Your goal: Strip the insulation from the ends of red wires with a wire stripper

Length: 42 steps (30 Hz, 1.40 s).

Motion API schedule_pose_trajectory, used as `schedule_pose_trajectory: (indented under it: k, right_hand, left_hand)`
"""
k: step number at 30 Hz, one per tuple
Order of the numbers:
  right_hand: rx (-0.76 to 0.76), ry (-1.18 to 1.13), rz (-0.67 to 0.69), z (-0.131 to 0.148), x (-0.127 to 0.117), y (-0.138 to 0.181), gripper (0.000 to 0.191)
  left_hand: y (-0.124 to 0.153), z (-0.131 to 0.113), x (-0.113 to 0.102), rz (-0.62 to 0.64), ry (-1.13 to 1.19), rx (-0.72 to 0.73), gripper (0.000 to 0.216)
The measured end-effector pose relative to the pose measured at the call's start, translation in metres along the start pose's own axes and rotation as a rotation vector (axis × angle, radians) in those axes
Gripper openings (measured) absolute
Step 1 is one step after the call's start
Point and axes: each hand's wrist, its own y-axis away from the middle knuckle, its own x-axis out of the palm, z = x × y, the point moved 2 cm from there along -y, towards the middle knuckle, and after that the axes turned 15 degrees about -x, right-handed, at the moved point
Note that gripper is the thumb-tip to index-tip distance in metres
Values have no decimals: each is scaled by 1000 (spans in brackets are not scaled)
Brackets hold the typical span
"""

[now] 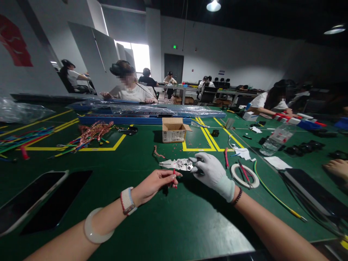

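Observation:
My right hand (212, 173), in a white glove, grips the handles of a metal wire stripper (178, 164) whose jaws point left over the green table (130, 166). My bare left hand (153, 183) pinches a short red wire (174, 177) just below the stripper's jaws. A watch and a pale bangle sit on my left wrist. A short reddish wire scrap (157, 152) lies on the table behind the tool.
An open cardboard box (174, 129) stands behind the tool. Bundles of coloured wires (89, 134) lie at left, a tape roll (244, 175) and a yellow-green cable (274, 195) at right, beside a water bottle (276, 139). Two phones (35, 199) lie at near left. Other people sit at tables beyond.

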Motion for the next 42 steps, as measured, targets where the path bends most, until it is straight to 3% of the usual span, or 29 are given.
schedule_pose_trajectory:
  k: [4, 10, 19, 23, 28, 32, 42]
  right_hand:
    - [-25, -34, 20, 8, 2, 0, 17]
    - [2, -17, 61, 11, -3, -1, 43]
    - [-18, -28, -53, 7, 3, 4, 19]
    - [-31, 13, -36, 5, 4, 8, 10]
    - [-60, 64, -10, 5, -3, 10, 12]
    - [22, -34, 28, 7, -6, 11, 18]
    - [400, -630, 232, 16, -6, 6, 43]
  left_hand:
    - [-1, 2, 1, -28, -50, 21, 32]
    - [0, 3, 4, -64, -58, 78, 37]
    - [-1, 1, 3, -92, -84, 57, 37]
    - [-3, 3, 2, -98, -117, 66, 38]
    - [-3, 2, 3, -107, -180, 86, 39]
    - [-2, 1, 3, -88, -250, 122, 36]
    - [-3, 2, 4, -134, -237, 178, 32]
